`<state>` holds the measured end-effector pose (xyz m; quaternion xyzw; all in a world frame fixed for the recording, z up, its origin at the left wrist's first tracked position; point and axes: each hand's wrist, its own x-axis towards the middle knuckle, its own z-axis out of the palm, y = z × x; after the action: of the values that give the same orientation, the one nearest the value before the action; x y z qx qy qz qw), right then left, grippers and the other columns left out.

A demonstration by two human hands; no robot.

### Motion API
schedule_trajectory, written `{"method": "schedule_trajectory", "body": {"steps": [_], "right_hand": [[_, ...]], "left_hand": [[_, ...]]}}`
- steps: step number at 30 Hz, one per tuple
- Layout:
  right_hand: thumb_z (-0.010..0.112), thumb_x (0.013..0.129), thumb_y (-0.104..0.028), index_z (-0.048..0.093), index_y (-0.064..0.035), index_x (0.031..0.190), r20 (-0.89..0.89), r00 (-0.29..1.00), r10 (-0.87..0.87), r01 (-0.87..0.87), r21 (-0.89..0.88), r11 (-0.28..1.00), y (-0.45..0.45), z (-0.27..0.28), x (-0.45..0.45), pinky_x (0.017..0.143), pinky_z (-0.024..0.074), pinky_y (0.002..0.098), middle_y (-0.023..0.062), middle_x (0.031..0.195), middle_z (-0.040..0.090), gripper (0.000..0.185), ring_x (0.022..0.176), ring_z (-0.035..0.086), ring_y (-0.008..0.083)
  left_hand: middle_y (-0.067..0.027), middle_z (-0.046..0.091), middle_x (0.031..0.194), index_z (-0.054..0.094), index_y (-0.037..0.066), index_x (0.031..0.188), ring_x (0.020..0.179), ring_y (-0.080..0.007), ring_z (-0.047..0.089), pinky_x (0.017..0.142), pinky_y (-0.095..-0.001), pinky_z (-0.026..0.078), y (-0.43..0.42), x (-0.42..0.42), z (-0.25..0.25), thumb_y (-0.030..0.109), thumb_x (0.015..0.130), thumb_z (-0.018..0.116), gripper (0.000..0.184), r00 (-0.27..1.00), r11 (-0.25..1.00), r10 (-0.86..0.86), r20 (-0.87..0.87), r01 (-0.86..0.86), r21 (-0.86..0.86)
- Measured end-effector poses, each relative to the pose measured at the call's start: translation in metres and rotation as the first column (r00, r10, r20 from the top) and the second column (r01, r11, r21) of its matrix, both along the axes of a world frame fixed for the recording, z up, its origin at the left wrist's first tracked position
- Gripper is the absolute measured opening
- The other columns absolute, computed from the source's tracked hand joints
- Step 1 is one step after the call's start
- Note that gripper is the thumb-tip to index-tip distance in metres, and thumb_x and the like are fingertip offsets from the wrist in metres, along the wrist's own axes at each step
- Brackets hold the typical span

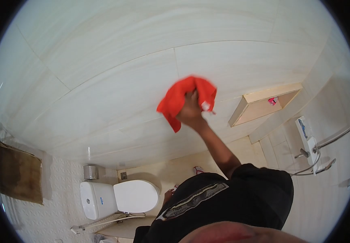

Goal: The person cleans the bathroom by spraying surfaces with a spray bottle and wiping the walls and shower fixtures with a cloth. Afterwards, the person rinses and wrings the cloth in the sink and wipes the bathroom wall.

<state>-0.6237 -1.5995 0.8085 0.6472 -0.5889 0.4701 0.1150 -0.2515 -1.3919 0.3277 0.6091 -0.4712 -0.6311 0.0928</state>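
My right hand [192, 108] is raised against the pale tiled wall [114, 89], its fingers closed over a red cloth [174, 99]. The cloth lies bunched and spread around the hand, with a small white patch near its right edge. Low on the other side of my body, my left hand [168, 195] shows only in part beside my dark shirt. Its fingers are too small and hidden to make out. The white toilet [136, 196] is the nearest thing to it.
A recessed wall niche [258, 111] holds a pink packet [272, 101]. On the right are a shower fitting [311, 146] and its hose. A paper holder [90, 172] is mounted above the toilet's tank [96, 200]. A brown panel [20, 173] hangs far left.
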Motion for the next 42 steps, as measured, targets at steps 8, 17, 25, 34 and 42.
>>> {"method": "schedule_trajectory", "body": {"steps": [8,17,25,34,42], "right_hand": [[0.053,0.093,-0.011,0.048,0.0047,0.127,-0.841,0.516,-0.161,0.354,0.038,0.934,0.005,-0.021,0.026,0.099,0.0319,0.0727,0.0285,0.129,0.046,0.038,0.125,0.041,0.0553],[0.067,0.084,-0.046,0.047,-0.0068,0.136,-0.119,0.889,-0.443,0.372,-0.378,0.848,-0.023,0.203,-0.009,0.098,0.0077,0.0836,0.0291,0.146,0.022,0.068,0.134,0.010,0.0595],[0.064,0.085,-0.025,0.063,-0.0012,0.106,-0.694,0.591,-0.411,0.376,-0.214,0.902,-0.002,0.043,0.019,0.088,0.0423,0.0584,0.0229,0.109,0.055,0.032,0.110,0.048,0.0448],[0.062,0.084,-0.007,0.062,0.0040,0.096,-0.699,0.384,-0.603,0.318,-0.513,0.797,-0.013,-0.011,0.013,0.069,0.0534,0.0408,0.0131,0.090,0.058,0.016,0.084,0.060,0.0262],[0.067,0.081,-0.029,0.055,-0.0054,0.126,0.011,0.994,-0.111,0.111,-0.214,0.971,-0.006,0.186,-0.005,0.104,0.0380,0.0594,0.0253,0.144,0.030,0.052,0.127,0.041,0.0509]], "left_hand": [[-0.0132,0.073,0.104,0.051,-0.004,0.132,0.081,-0.0205,0.069,0.063,-0.0320,0.054,-0.005,0.000,0.012,0.031,0.105,0.037,0.047,1.000,0.997,0.005,-0.011,-0.005,-0.083],[-0.0129,0.074,0.105,0.055,-0.005,0.115,0.064,-0.0153,0.064,0.049,-0.0278,0.045,0.012,-0.006,0.039,0.033,0.104,0.041,0.042,0.950,0.950,0.309,0.053,-0.311,0.030],[-0.0148,0.074,0.104,0.051,-0.009,0.128,0.075,-0.0229,0.070,0.058,-0.0294,0.053,-0.001,0.007,0.012,0.033,0.104,0.038,0.050,0.991,0.996,0.078,0.107,-0.074,-0.039],[-0.0155,0.073,0.106,0.050,-0.008,0.130,0.078,-0.0240,0.070,0.064,-0.0309,0.053,-0.009,-0.011,0.041,0.036,0.102,0.041,0.052,0.992,0.991,0.121,0.018,-0.122,0.050],[-0.0172,0.072,0.104,0.058,-0.002,0.121,0.086,-0.0299,0.070,0.073,-0.0394,0.054,0.019,0.019,-0.032,0.044,0.098,0.048,0.052,0.971,0.984,-0.113,0.211,0.139,-0.112]]}}
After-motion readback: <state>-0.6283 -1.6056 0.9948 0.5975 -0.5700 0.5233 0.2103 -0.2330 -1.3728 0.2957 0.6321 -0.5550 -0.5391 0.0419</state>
